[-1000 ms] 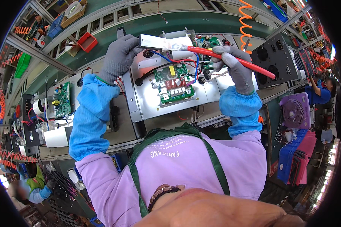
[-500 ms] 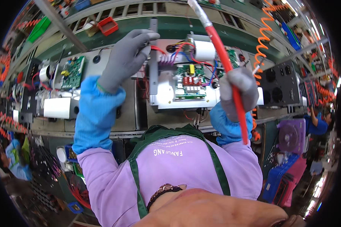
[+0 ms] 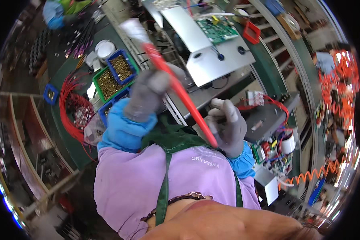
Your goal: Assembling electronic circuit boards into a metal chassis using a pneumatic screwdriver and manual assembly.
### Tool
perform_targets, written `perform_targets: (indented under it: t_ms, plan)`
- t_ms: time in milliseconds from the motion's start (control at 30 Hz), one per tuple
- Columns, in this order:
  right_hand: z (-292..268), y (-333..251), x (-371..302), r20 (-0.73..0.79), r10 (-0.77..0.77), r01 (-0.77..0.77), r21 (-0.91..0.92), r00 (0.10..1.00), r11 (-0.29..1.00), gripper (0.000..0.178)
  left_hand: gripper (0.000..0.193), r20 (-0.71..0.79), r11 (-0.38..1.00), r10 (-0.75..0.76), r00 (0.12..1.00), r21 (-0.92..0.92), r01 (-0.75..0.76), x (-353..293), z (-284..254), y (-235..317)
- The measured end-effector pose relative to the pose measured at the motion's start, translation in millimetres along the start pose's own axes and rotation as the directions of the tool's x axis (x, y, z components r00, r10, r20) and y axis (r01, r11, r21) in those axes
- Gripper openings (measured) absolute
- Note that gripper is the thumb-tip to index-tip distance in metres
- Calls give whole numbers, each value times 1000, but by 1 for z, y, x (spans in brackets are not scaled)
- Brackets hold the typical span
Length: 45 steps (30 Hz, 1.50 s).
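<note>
My gloved left hand (image 3: 148, 92) is closed around the middle of a long red stick (image 3: 190, 104) with a whitish wrapped upper end. The stick slants from upper left down to near the thumb of my right hand (image 3: 228, 128). That gloved hand holds nothing visible; its fingers are half bent and apart. Motion blurs both hands. Beside my right wrist is an open unit with a green circuit board (image 3: 263, 151) and a white cylinder (image 3: 288, 144). Beyond my hands lies a white metal chassis (image 3: 218, 66) carrying another green circuit board (image 3: 217, 31).
Left of my left hand stand a green bin (image 3: 102, 91) and a blue bin (image 3: 127, 57) of small brass-coloured parts. A bundle of red wires (image 3: 68, 114) lies farther left. A grey panel (image 3: 268, 122) and a white connector block (image 3: 255, 98) with red wires are at right.
My view has swung left, bringing the parts bins into sight. The red stick has passed from my right hand to my left, which has come away from the grey metal strip.
</note>
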State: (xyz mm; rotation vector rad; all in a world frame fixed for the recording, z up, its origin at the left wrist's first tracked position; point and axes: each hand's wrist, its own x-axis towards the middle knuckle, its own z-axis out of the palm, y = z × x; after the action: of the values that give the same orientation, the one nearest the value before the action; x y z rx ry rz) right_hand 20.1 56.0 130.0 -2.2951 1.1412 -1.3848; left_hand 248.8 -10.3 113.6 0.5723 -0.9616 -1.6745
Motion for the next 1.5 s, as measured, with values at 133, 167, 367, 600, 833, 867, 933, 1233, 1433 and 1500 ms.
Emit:
perform_targets:
  t_ms: [133, 167, 367, 600, 833, 867, 933, 1233, 1433, 1500]
  plan:
    - [15, 22, -5, 171, 169, -165, -38, 971, 986, 45, 25, -522, 608, 649, 554, 793, 35, -11, -123, 44]
    - [19, 26, -3, 183, 163, -160, -27, 970, 987, 45, 28, -435, 520, 763, 478, 853, -54, -11, -170, 42]
    - [52, 38, 8, 429, 100, -75, -74, 898, 994, 35, 32, -232, 120, 873, 429, 955, 273, 18, -301, 13]
    - [61, 39, 6, 477, 220, -183, -125, 851, 975, 23, 29, -247, 129, 831, 499, 957, 259, 66, -327, -29]
    - [70, 35, 11, 534, 241, -200, -133, 810, 971, 23, 31, -308, -56, 707, 637, 873, 484, 77, -396, -59]
    - [71, 38, 11, 543, 250, -208, -139, 802, 968, 23, 32, -340, -47, 686, 643, 862, 506, 82, -396, -64]
    - [77, 41, 13, 567, 249, -210, -133, 785, 968, 22, 32, -422, 17, 617, 664, 851, 525, 83, -397, -69]
    - [81, 54, 5, 619, 343, -294, -185, 706, 938, 21, 50, -837, -62, 426, 342, 350, 935, -91, -454, -42]
    - [81, 49, 21, 676, 309, -209, -227, 669, 951, 20, 60, -948, -227, 144, 284, 247, 942, -97, -456, -61]
    - [90, 64, 11, 682, 269, -210, -170, 680, 963, 20, 68, -954, -286, 244, 177, 103, 953, -114, -432, -48]
